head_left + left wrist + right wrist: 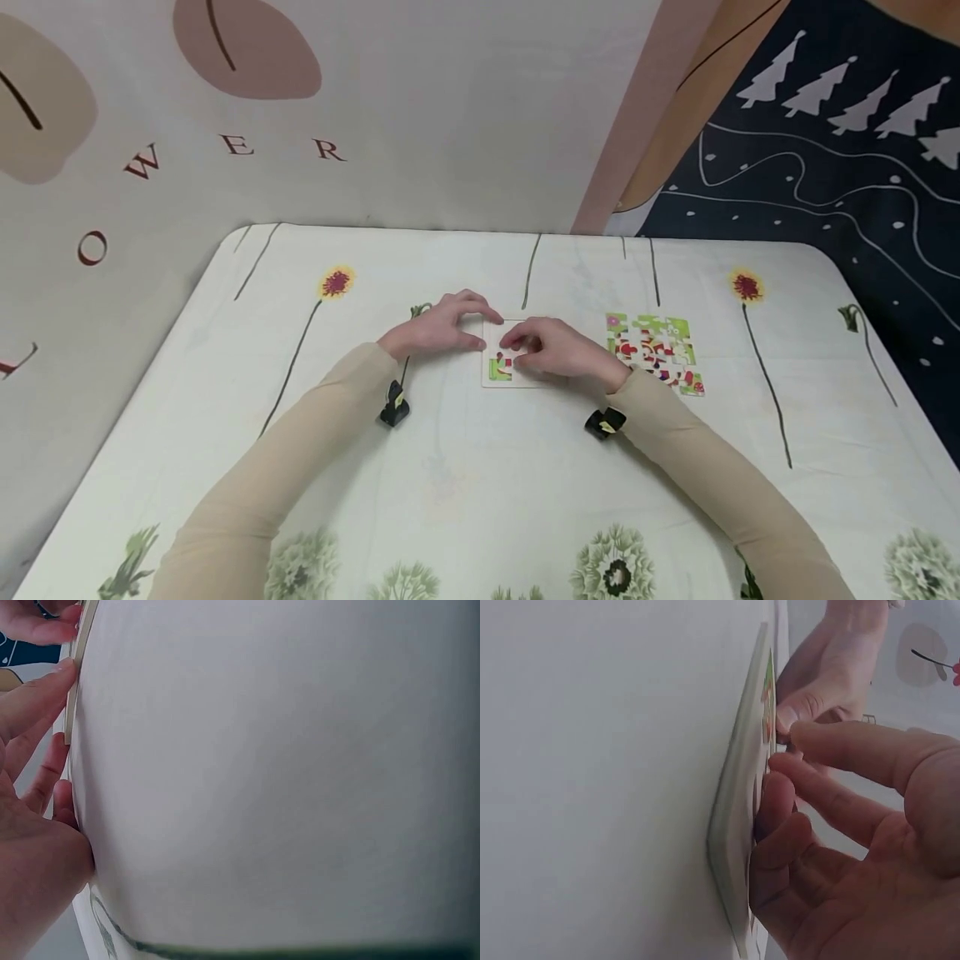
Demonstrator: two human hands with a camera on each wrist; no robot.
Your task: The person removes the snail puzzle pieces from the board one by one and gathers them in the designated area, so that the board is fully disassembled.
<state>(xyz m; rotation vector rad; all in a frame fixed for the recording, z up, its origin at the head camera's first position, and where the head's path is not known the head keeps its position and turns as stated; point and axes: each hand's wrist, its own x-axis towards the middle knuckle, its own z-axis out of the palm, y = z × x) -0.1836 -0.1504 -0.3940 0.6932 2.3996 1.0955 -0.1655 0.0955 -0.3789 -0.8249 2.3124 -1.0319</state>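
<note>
A thin, pale puzzle board (490, 329) lies on the white cloth, with a green and red puzzle piece (498, 369) in its near left corner. My left hand (442, 325) reaches the board's left side, fairly straight fingers at the far left corner and the thumb at the left edge. Over the board is my right hand (562, 346), its fingers bent down toward the surface beside that piece. In the right wrist view its fingertips (780, 791) are right at the board's face; I cannot tell whether a piece is pinched there. The right hand hides much of the board.
To the right of the board, partly behind the right wrist, lies a group of colourful puzzle pieces (678, 329), green, red and white. The cloth (450, 483) has printed flowers and stems. A pale printed wall hanging (450, 117) rises behind the table's far edge.
</note>
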